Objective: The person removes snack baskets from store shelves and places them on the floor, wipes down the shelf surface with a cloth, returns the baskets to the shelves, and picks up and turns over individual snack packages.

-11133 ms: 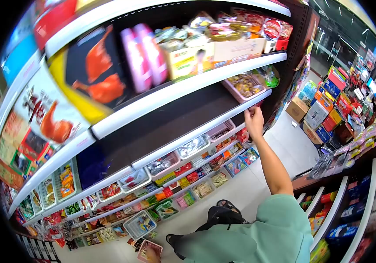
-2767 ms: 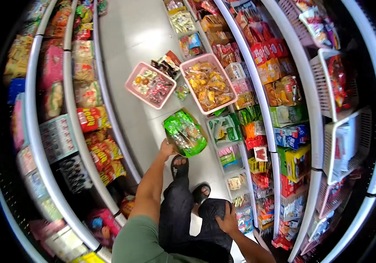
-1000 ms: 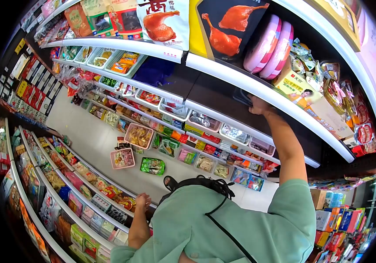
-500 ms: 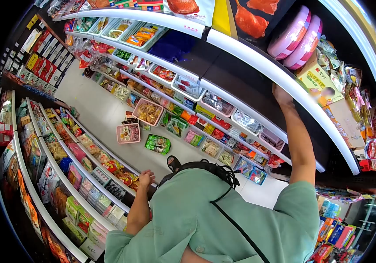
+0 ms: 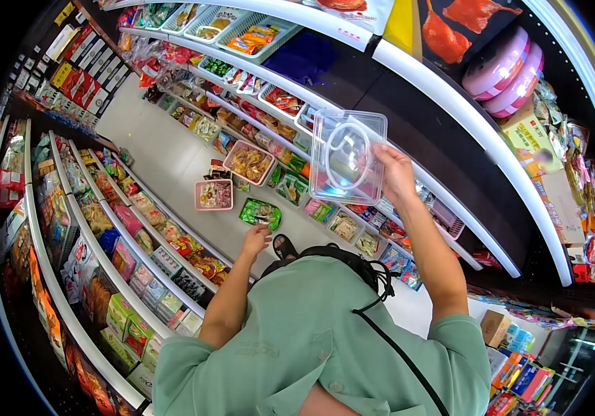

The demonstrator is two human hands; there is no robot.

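My right hand point(image 5: 396, 173) grips the right edge of a clear plastic container point(image 5: 325, 182), raised in front of the shelves. A white ring-shaped outline shows on or in the container; I cannot tell which. My left hand point(image 5: 256, 240) is held low over the aisle, fingers apart and loosely bent, with nothing in it. Just past its fingertips in the view, a green packet point(image 5: 261, 213) lies on the floor, overlapped slightly by the hand. Two pink baskets of packaged snacks, one larger point(image 5: 272, 168) and one smaller point(image 5: 197, 197), stand beyond it.
Snack shelves line both sides of the aisle point(image 5: 155, 163). On the right unit, a dark shelf board point(image 5: 443, 149) has a white front edge. Two pink round packages point(image 5: 497, 64) and a yellow-green carton point(image 5: 531, 133) sit above it. My sandalled foot point(image 5: 283, 246) is on the floor.
My right hand has come off the dark shelf and now holds the clear container over the aisle. My left hand has moved from beside the left shelf towards the green packet.
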